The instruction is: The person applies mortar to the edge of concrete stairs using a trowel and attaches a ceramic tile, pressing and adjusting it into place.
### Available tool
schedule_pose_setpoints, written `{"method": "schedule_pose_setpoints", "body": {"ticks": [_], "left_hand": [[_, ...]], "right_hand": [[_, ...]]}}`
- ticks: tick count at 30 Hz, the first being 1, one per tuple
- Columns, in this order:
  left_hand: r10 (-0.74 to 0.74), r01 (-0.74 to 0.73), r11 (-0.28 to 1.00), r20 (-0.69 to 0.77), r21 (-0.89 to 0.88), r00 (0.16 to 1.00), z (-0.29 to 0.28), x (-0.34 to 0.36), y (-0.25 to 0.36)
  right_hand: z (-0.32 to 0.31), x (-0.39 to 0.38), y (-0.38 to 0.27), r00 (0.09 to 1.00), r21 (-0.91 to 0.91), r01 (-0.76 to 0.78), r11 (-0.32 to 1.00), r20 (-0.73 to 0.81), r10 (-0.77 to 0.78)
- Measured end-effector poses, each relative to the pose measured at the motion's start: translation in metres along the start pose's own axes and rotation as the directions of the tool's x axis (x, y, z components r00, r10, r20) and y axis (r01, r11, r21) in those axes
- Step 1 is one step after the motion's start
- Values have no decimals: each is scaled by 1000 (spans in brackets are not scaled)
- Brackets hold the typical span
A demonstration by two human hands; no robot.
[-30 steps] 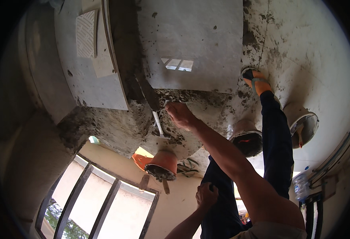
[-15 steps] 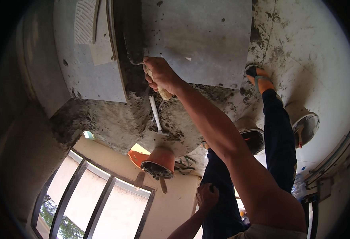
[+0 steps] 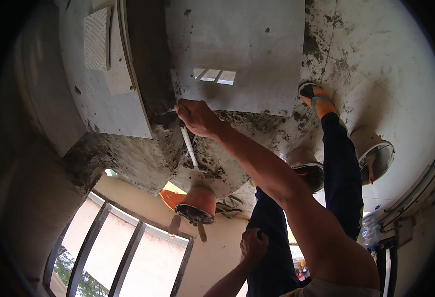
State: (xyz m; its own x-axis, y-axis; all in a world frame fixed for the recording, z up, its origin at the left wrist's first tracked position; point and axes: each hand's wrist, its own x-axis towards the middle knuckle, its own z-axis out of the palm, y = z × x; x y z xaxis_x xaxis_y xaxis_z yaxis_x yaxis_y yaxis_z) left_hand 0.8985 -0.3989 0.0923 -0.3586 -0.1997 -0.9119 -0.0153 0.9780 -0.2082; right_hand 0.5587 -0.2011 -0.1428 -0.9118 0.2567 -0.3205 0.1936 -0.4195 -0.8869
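Observation:
My right hand point(image 3: 193, 118) is closed round a trowel point(image 3: 168, 111), its blade over the strip of wet grey mortar point(image 3: 149, 54) between two large grey tiles. The handle is mostly hidden by my fingers. Close beside that hand lies a hammer point(image 3: 188, 147) with a white handle, on the mortar-smeared floor. The right-hand grey tile point(image 3: 242, 44) borders the strip; the left-hand tile point(image 3: 106, 111) carries smaller tile pieces. My left hand point(image 3: 253, 245) rests by my left leg with its fingers curled; what it holds, if anything, is hidden.
An orange bucket point(image 3: 199, 202) with mortar stands near a barred window point(image 3: 108, 242). Two more buckets, one dark inside point(image 3: 307, 168) and one pale point(image 3: 377, 156) with a tool in it, flank my right leg. A ridged tile piece point(image 3: 97, 39) lies at far left.
My right hand has moved nearer to me with the trowel, along the mortar strip, and now sits beside the hammer's handle. The view has shifted slightly. My left hand stays by my leg.

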Motion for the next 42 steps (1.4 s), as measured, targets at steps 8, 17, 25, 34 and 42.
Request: {"method": "schedule_pose_setpoints", "body": {"ticks": [8, 17, 25, 34, 42], "left_hand": [[-43, 42, 999, 12, 34, 999, 3, 0, 4], [-17, 16, 999, -30, -44, 999, 3, -4, -3], [23, -26, 999, -64, -48, 998, 9, -10, -7], [29, -52, 977, -114, -205, 993, 9, -25, -20], [-68, -20, 823, -133, -567, 989, 46, -52, -64]], "right_hand": [[-30, -17, 11, 936, 363, -349, 864, 94, 339], [-36, 72, -34, 983, 322, -183, 929, 84, 165], [12, -7, 16, 1000, -24, 8, 1000, 4, -8], [80, -190, 70, 936, -8, -346, 938, 62, 346], [47, -352, 34, 849, -623, 194, 758, 494, 189]]}}
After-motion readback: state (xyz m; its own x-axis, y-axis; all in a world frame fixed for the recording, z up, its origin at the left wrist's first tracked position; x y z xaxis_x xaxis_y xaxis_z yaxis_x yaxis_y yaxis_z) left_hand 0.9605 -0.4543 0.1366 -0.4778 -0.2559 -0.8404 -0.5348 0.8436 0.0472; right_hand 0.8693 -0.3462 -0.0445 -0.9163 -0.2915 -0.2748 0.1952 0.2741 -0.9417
